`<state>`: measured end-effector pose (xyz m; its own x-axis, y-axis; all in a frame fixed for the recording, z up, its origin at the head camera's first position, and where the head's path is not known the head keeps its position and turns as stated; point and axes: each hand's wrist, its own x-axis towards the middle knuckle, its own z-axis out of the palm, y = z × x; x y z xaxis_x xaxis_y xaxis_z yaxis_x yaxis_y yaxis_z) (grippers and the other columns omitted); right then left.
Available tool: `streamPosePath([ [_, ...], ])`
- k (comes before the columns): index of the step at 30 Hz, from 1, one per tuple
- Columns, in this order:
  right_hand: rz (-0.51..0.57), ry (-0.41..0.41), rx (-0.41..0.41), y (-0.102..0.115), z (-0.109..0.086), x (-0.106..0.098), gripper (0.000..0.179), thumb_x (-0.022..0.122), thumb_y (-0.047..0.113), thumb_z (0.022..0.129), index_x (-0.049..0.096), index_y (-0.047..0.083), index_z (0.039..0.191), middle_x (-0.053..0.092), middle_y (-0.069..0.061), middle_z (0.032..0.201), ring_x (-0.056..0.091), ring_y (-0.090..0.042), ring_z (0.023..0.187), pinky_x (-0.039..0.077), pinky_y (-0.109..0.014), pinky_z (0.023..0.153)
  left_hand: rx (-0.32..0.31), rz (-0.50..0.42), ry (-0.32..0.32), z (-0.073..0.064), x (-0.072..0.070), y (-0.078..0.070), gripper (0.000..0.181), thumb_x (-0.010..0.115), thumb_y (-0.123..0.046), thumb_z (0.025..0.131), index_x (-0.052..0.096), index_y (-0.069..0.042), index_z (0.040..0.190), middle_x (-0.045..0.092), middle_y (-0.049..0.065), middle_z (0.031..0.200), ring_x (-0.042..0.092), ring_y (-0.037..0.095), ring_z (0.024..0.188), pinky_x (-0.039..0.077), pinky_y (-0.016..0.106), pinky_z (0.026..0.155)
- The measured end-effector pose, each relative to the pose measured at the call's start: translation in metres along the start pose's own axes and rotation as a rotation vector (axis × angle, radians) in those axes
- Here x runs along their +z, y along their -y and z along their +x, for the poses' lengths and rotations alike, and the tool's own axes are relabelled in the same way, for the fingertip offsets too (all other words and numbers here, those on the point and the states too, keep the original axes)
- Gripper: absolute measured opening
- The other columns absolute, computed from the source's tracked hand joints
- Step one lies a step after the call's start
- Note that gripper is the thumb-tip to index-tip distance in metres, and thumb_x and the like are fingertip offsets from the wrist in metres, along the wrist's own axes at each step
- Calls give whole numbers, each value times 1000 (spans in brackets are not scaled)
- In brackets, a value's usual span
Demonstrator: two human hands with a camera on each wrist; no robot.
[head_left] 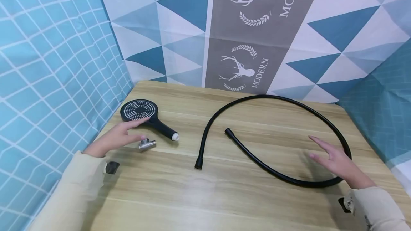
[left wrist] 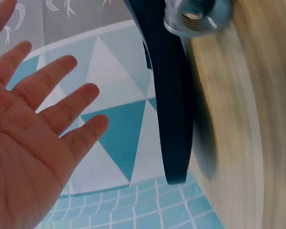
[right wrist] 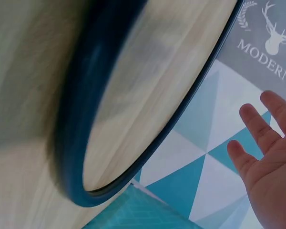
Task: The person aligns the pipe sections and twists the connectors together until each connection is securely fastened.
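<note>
My left hand (head_left: 117, 136) hovers at the left with fingers spread, holding nothing. Just past it lies a black hand shower head (head_left: 164, 129), spray face up, with a white end on its handle. Close by the left thumb is a small chrome fitting (head_left: 147, 145); the left wrist view shows the threaded opening of this fitting (left wrist: 200, 19) near the shower head (left wrist: 171, 109). A black shower hose (head_left: 264, 96) curves in a wide loop on the right. Above its right bend floats my right hand (head_left: 338, 165), fingers extended around nothing, apart from the hose (right wrist: 86, 105) in the right wrist view.
The wooden tabletop (head_left: 160, 188) carries all these things. A blue tiled-pattern sheet (head_left: 57, 45) walls the left side, a triangle-patterned backdrop (head_left: 183, 20) the back, and a teal sheet (head_left: 385, 92) the right. Both hose ends lie near the table's middle.
</note>
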<state>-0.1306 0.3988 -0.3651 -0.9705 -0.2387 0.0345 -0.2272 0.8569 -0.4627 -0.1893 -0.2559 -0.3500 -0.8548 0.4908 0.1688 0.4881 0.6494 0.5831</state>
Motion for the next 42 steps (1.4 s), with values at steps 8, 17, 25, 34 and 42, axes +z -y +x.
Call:
streamPosePath([
  [8,100,16,21,14,7,2,62,61,24,97,35,-1,148,43,-32,141,51,-3,120,37,-67,88,-7,-98,39,11,1,13,62,73,-9,84,46,10,137,49,30,137,56,41,115,43,27,97],
  [17,357,41,-43,21,15,7,54,60,12,97,41,0,145,44,38,125,52,17,104,48,-14,78,24,-226,18,22,-1,19,53,69,3,85,47,16,132,57,33,124,53,-7,111,44,13,88],
  [25,493,159,-33,25,23,8,53,62,7,94,43,-5,142,54,31,123,52,15,107,51,-18,79,-27,-57,58,38,-4,6,48,71,-3,86,55,10,130,59,24,128,49,42,125,42,43,101],
  [34,302,206,-52,39,37,16,50,68,16,91,54,-1,135,53,-22,137,45,6,119,47,-40,94,-26,17,183,57,0,2,54,73,-4,82,56,3,133,56,26,132,51,44,122,41,57,98],
  [42,333,254,-65,51,45,26,52,70,14,89,53,-4,134,49,-25,140,36,-49,132,36,-64,98,-55,200,295,74,8,0,55,76,-5,79,59,-3,132,58,25,130,53,44,119,42,57,98],
])
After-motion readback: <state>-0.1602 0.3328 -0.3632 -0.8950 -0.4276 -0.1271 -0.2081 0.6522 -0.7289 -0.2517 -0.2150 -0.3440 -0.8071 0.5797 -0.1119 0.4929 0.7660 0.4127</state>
